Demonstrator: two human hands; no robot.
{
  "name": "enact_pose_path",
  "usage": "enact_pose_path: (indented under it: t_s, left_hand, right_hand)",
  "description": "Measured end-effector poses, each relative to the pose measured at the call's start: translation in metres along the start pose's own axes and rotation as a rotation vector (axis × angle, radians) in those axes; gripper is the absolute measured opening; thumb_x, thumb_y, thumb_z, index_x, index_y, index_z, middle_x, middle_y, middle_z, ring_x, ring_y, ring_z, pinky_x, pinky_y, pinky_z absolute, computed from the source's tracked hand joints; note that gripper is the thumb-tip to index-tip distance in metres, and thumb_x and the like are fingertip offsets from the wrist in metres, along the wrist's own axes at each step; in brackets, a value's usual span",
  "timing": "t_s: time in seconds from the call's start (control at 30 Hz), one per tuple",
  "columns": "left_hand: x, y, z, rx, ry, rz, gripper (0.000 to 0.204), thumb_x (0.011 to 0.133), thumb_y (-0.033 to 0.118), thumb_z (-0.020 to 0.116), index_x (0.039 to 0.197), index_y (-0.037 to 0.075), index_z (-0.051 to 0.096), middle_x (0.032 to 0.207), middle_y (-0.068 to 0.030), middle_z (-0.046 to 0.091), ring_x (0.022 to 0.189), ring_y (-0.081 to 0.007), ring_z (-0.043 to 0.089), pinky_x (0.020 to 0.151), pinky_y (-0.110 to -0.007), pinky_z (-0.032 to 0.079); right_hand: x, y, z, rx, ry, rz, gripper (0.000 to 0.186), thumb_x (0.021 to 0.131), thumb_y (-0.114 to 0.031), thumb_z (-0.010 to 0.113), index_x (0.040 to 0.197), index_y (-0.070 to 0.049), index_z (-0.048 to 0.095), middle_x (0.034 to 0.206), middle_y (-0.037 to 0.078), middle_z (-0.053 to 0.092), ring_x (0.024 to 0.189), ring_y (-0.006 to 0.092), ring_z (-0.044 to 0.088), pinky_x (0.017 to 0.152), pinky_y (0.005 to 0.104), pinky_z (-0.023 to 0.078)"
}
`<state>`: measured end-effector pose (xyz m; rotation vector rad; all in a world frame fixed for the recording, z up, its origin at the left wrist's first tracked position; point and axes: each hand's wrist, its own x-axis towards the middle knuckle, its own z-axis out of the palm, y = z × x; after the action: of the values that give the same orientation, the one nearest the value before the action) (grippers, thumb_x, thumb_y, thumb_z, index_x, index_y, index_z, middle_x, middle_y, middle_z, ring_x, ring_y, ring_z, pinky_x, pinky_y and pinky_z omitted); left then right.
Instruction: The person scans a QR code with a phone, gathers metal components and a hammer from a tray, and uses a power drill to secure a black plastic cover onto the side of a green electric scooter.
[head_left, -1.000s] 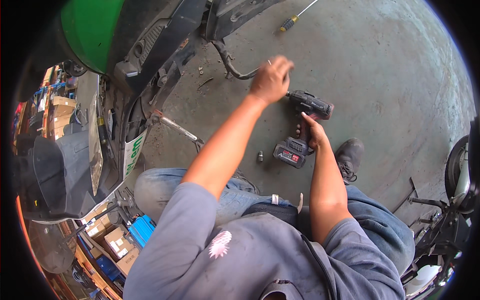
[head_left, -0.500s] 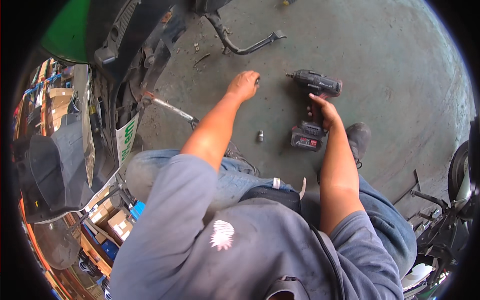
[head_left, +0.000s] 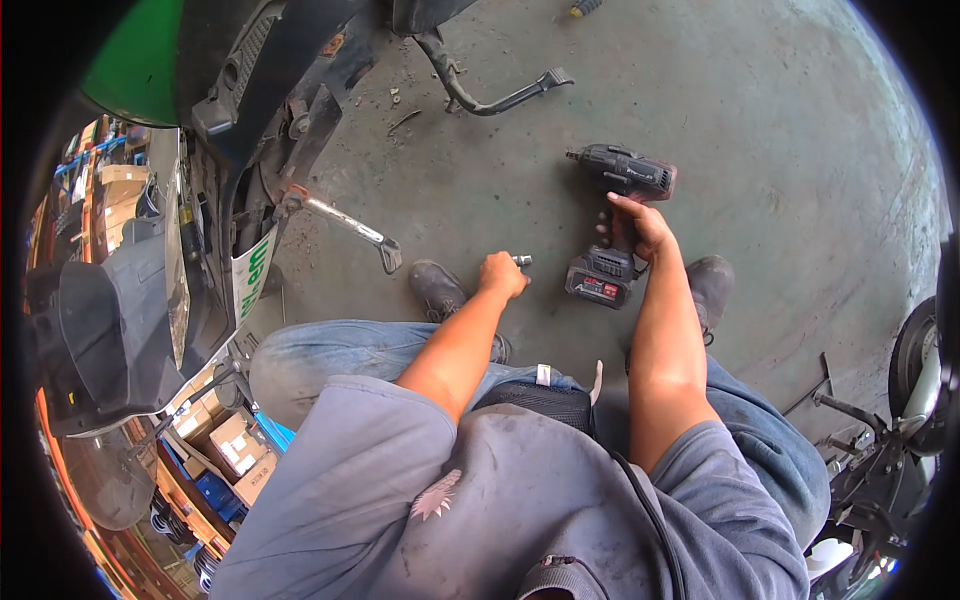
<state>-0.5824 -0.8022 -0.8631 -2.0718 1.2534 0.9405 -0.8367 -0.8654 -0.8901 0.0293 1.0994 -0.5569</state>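
Observation:
My left hand is closed just above the floor, in front of my left shoe. A small silver socket sticks out from its fingertips on the right side. Whether those fingers hide anything else I cannot make out. My right hand is wrapped round the grip of a black cordless impact wrench. The wrench's bare drive end points left, and its battery is toward me.
At the left stands a motorcycle with a green and black body; its footpeg arm and side stand jut over the floor. Another vehicle's wheel is at the right edge. Cardboard boxes fill shelving at the lower left.
My left hand has come back toward me and closed on the socket that stood on the floor. My right hand and the wrench have shifted slightly left.

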Motion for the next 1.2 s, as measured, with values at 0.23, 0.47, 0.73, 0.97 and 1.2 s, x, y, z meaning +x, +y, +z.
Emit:
enact_pose_path:
  t_s: [0.23,0.47,0.73,0.97,1.2]
  left_hand:
    - [0.046,-0.02,-0.115,-1.113,-0.725,0.106,0.021,0.089,0.026,0.066,0.092,0.004,0.065,0.086,-0.0053,0.067,0.077,-0.0156,0.064,0.074,-0.03,0.052]
    - [0.0,0.079,-0.239,-1.781,-0.285,0.68,0.019,0.094,0.023,0.06,0.107,0.01,0.059,0.104,-0.0059,0.065,0.095,-0.0207,0.063,0.089,-0.037,0.051]
    - [-0.062,0.073,-0.299,-1.581,-0.126,0.749,0.021,0.093,0.025,0.062,0.111,0.014,0.06,0.111,-0.0017,0.064,0.105,-0.0181,0.058,0.095,-0.038,0.045]
    - [-0.058,0.057,-0.289,-1.689,-0.008,0.712,0.017,0.091,0.026,0.065,0.102,0.013,0.066,0.106,-0.0007,0.066,0.105,-0.0162,0.059,0.096,-0.035,0.046]
    - [-0.06,0.059,-0.311,-1.466,-0.025,0.804,0.019,0.089,0.028,0.068,0.098,0.012,0.065,0.103,-0.0021,0.067,0.1,-0.0149,0.06,0.091,-0.033,0.047]
  right_hand:
    - [0.003,0.0,0.027,0.067,-0.114,-0.091,0.026,0.078,-0.026,0.073,0.091,-0.01,0.057,0.07,0.003,0.055,0.057,0.0158,0.052,0.054,0.0313,0.043]
    - [-0.028,-0.045,0.104,0.171,-0.304,-0.433,0.031,0.078,-0.014,0.074,0.1,-0.005,0.054,0.072,0.002,0.055,0.06,0.0139,0.053,0.054,0.0284,0.045]
    - [-0.067,-0.085,0.154,0.072,-0.473,-0.548,0.02,0.079,-0.017,0.073,0.088,-0.004,0.06,0.07,0.004,0.059,0.06,0.0151,0.058,0.055,0.0287,0.046]
    - [-0.07,-0.081,0.174,-0.129,-0.393,-0.701,0.021,0.083,-0.019,0.073,0.09,-0.003,0.062,0.068,0.004,0.06,0.06,0.0135,0.058,0.057,0.0282,0.046]
    - [-0.09,-0.08,0.17,-0.104,-0.327,-0.76,0.032,0.085,-0.025,0.074,0.099,0.0,0.059,0.078,0.005,0.065,0.063,0.0124,0.059,0.058,0.0291,0.047]
